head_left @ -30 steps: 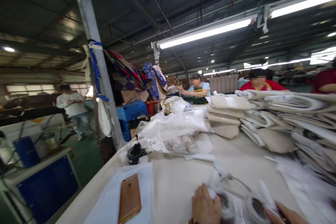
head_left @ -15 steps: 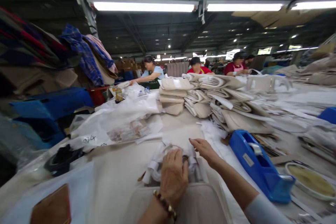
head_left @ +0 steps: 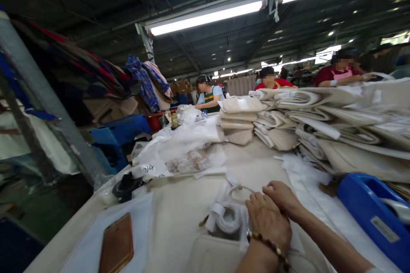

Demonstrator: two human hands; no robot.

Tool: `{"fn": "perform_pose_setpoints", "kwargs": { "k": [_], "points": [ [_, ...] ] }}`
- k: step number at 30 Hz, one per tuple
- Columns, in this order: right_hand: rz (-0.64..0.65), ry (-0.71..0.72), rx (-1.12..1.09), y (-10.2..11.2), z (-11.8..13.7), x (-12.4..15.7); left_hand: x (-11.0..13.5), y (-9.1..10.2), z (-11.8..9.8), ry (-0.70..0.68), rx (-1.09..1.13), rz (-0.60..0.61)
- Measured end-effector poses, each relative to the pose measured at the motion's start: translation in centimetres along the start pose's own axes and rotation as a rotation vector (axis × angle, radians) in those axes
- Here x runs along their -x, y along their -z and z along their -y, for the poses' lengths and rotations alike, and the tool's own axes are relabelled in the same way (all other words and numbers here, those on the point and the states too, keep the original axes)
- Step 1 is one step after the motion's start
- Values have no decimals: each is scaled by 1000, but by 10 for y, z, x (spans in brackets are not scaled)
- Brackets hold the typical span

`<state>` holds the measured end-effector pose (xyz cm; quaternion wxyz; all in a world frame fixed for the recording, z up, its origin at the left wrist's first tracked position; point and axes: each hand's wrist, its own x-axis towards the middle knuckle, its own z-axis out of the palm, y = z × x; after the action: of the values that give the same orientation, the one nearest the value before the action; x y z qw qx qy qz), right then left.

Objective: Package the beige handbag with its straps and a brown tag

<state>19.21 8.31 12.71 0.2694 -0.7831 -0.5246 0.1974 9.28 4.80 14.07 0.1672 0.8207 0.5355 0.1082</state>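
A beige bag (head_left: 218, 256) lies flat at the near edge of the view, its handle parts covered in a white wrapping (head_left: 228, 218) that forms a coil. My left hand (head_left: 269, 219), with a beaded bracelet on the wrist, rests palm down over the right side of that wrapping. Its fingers are bent and closed, and they hide what is under them. Against its far side is my right hand (head_left: 283, 198), fingers curled and partly covered by the left. A thin pale loop (head_left: 243, 188) sticks up just beyond the fingers.
Folded beige bags (head_left: 243, 126) are stacked ahead and to the right. A blue tape dispenser (head_left: 368, 213) stands at right. Left lie a phone (head_left: 115, 243), a black item (head_left: 127, 186) and clear plastic bags (head_left: 182, 140). Several co-workers work across the table.
The view has swung left and tilted. My right hand, apart with fingers stretched before, has come against my left hand. My left hand has shifted to the right side of the wrapping, uncovering the coil.
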Motion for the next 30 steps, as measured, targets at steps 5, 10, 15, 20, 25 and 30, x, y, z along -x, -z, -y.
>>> {"fn": "perform_pose_setpoints", "kwargs": {
  "k": [5, 10, 15, 20, 25, 30],
  "points": [
    [-5, -41, 107, -5, -9, -1, 2, -3, 0, -52, 24, 72],
    [46, -39, 170, -1, -11, -5, 9, 7, -2, -49, 62, 116],
    [-200, 126, 294, 10, 12, 3, 31, 40, 27, -83, 163, -8],
    [-81, 296, 273, -8, 68, 18, 35, 56, 87, 189, 63, -100],
    [155, 430, 300, -53, 93, 9, 29, 36, 111, 242, 234, -67],
    [123, 127, 252, -69, 94, -10, 14, 18, 117, 290, 394, -129]
  ]
}}
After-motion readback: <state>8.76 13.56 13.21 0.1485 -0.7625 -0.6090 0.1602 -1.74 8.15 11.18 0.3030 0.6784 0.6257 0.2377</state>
